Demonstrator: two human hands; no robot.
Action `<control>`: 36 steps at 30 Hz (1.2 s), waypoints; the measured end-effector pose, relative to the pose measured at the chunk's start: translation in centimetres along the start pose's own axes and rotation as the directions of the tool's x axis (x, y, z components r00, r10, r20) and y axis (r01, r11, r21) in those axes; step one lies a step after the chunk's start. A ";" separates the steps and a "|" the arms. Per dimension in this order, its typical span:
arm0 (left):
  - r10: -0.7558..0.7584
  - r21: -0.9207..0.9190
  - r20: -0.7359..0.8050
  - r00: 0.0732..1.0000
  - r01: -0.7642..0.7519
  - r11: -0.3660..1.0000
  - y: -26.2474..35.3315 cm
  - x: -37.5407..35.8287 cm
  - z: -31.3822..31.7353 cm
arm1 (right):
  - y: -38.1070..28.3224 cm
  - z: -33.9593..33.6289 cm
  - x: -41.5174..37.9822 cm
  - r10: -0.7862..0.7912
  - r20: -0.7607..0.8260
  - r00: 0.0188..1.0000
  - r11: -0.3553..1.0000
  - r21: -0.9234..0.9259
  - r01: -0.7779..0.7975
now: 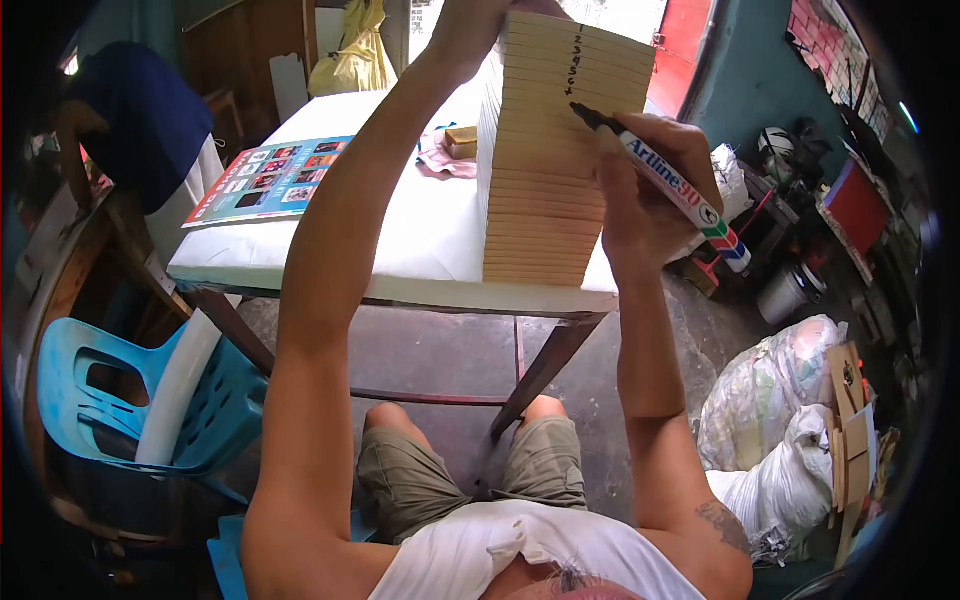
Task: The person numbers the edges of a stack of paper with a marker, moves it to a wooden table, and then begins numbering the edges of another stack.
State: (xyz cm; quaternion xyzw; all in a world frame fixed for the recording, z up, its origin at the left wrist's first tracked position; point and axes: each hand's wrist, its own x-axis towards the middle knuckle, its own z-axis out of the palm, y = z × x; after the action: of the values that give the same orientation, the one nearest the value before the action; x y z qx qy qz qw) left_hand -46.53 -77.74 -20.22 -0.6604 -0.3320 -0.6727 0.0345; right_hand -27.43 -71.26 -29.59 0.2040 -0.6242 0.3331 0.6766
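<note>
A tall block of pale yellow, thin stacked layers [545, 200] stands on the white-topped table [430, 245]. Handwritten black numbers run down its upper part, from 1 to what looks like a 7. My right hand [665, 175] is closed around an Artline 90 marker [670, 180], its black tip at or very near the block's face, just under the last number. My left hand [475, 30] is at the block's top left edge, its fingers mostly hidden or cut off by the frame.
On the table lie a colourful printed sheet [275, 180] and a pink cloth [440, 158] with a sponge-like block [461, 142]. A blue plastic chair [90, 350] stands left. Stuffed sacks [775, 390] sit at right. Another person [140, 125] bends at the far left.
</note>
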 end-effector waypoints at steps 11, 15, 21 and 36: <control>0.034 -0.012 -0.120 0.992 -0.036 0.999 -0.5 -0.6 0.8 | 1.2 1.0 -0.5 -0.087 -0.072 0.994 0.984 -0.159 0.075; 0.027 -0.021 -0.128 0.991 -0.030 0.999 -0.5 -0.6 0.7 | 1.8 1.0 -0.1 -0.196 -0.040 0.980 0.963 -0.195 0.185; 0.023 0.009 -0.157 0.987 -0.021 1.000 -0.5 -0.7 1.0 | 1.8 1.1 0.1 -0.170 -0.056 0.984 0.961 -0.232 0.153; -0.005 -0.008 -0.162 0.987 0.003 1.000 -0.5 -0.7 1.0 | 2.3 0.6 0.2 -0.240 0.001 0.971 0.937 -0.260 0.232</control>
State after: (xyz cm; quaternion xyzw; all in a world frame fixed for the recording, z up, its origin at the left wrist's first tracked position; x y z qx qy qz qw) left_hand -45.82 -77.10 -21.12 -0.6031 -0.3267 -0.7254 0.0573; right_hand -29.48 -70.06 -29.62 0.1823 -0.6230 0.1686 0.7418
